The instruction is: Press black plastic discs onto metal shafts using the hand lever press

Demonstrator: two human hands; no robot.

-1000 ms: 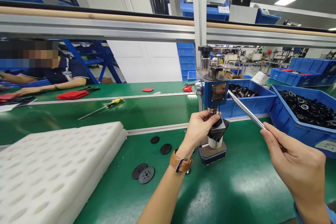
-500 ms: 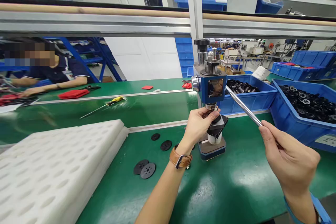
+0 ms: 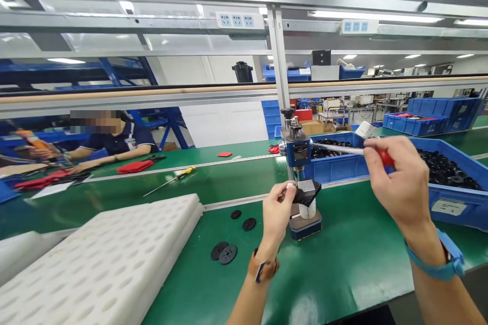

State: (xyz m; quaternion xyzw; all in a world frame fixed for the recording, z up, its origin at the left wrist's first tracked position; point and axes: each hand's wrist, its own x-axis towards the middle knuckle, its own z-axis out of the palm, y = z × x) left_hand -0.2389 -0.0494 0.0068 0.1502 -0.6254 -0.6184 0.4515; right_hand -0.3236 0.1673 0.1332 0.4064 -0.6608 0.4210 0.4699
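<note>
Green workbench [image 3: 343, 264] under both hands.
White foam tray [image 3: 99, 264] far left of the left hand [image 3: 277, 210]; black discs [image 3: 224, 253] nearer; small press [image 3: 303, 198] before it.

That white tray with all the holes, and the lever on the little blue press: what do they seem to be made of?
The white tray looks like soft matt foam: dull, thick, with rounded dimples, though rigid plastic cannot be ruled out. The lever looks like polished metal, bright and mirror-like; its red tip under the right hand is probably plastic or rubber.

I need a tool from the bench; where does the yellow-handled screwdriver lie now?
The screwdriver lies left of centre in the head view, on the far green belt, beyond the white foam tray.
</note>
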